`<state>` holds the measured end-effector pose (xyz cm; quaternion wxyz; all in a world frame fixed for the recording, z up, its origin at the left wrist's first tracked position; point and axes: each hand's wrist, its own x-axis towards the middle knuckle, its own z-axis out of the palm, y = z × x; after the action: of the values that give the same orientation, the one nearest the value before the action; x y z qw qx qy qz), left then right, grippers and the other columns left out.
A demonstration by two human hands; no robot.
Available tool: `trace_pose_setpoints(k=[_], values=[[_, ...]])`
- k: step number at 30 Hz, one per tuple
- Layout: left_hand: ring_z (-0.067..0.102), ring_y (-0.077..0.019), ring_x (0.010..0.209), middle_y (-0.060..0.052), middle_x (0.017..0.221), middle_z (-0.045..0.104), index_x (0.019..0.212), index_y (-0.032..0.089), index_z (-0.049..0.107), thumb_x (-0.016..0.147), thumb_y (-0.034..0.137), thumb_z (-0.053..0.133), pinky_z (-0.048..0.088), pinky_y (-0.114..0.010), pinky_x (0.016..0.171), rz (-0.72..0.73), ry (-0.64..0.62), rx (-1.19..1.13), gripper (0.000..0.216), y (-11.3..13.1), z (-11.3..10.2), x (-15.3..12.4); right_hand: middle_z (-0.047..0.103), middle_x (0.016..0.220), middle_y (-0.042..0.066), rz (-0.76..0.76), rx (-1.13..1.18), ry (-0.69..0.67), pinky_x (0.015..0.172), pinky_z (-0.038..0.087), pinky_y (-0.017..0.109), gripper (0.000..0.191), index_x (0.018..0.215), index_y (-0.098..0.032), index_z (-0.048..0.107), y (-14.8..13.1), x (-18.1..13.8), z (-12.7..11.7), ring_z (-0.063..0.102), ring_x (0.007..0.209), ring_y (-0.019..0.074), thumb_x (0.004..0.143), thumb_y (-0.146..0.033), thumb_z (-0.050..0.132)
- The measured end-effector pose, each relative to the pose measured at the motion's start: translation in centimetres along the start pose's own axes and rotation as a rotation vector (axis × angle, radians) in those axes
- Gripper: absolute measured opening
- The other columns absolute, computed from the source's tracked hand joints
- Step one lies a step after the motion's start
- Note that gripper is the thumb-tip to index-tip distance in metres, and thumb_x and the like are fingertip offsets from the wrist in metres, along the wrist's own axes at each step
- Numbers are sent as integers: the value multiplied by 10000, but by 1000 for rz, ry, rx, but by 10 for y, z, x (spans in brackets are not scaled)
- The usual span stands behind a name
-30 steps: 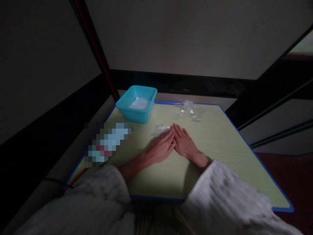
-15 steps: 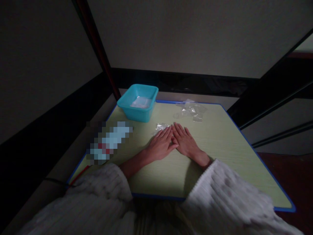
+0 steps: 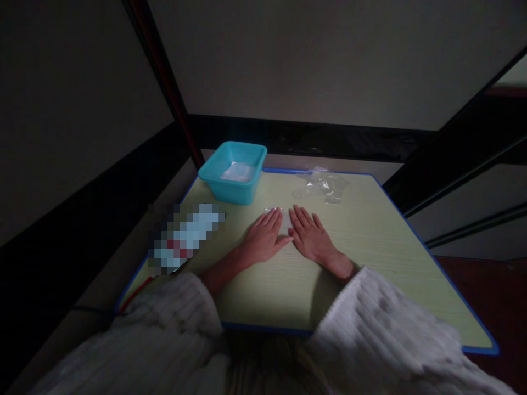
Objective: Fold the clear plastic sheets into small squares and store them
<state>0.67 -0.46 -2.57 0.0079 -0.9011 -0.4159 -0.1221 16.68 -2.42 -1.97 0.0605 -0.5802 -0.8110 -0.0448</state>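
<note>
My left hand (image 3: 263,237) lies flat, palm down, on a small clear plastic bag (image 3: 285,224) on the table. Most of the bag is hidden under the fingers; a strip shows between my hands and a shiny edge peeks out beyond the left fingertips. My right hand (image 3: 310,236) is also palm down with fingers stretched out, at the bag's right side. The two thumb tips almost meet. Neither hand grips anything.
A turquoise plastic basket (image 3: 233,193) with flat whitish packets (image 3: 239,171) inside stands at the back left. Crumpled clear plastic bags (image 3: 323,184) lie at the back right. A blurred-out, pixelated object (image 3: 187,238) rests at the left on the blue-edged table (image 3: 382,263).
My left hand has slid left, away from my right hand, uncovering a strip of the plastic bag between them. The right hand has stayed in nearly the same place.
</note>
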Motion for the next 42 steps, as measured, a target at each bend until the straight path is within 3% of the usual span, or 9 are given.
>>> trace_pose_setpoints(k=[24,28,32,36,42], values=[[256,-248,1305,-197,1392,306,1313,13,313,858,497,376,259,-383,1044,-91,-53,51,668,-16,-8,1,245,1422,179,60,8,-32,1040,205,464,575,1349,-10,286,10,-7,1,208,1318,265,898,-357,205],[242,-257,1309,-198,1404,279,1323,24,295,850,479,411,260,-394,1043,-91,-55,26,666,-16,-9,0,265,1417,189,46,123,-23,1036,207,477,555,1339,-9,293,15,-8,1,220,1314,270,878,-309,220],[225,-283,1311,-192,1420,247,1334,54,269,826,416,486,251,-438,1040,-81,6,-26,660,-14,-11,0,442,1306,212,34,405,92,991,295,476,514,1287,-25,351,24,-6,-5,391,1213,280,823,-227,263],[385,-258,1224,-182,1320,424,1301,67,305,817,278,505,292,-414,1023,-36,129,-115,564,-7,-15,-2,591,1074,176,34,494,165,882,410,409,439,1164,-67,441,31,-4,-12,527,998,251,756,-160,308],[580,-225,943,-125,996,639,1205,99,411,824,173,458,385,-408,937,-14,215,-174,391,0,-19,-5,603,813,96,72,554,202,731,443,349,371,1041,-130,454,32,-3,-16,557,783,215,695,-103,324]])
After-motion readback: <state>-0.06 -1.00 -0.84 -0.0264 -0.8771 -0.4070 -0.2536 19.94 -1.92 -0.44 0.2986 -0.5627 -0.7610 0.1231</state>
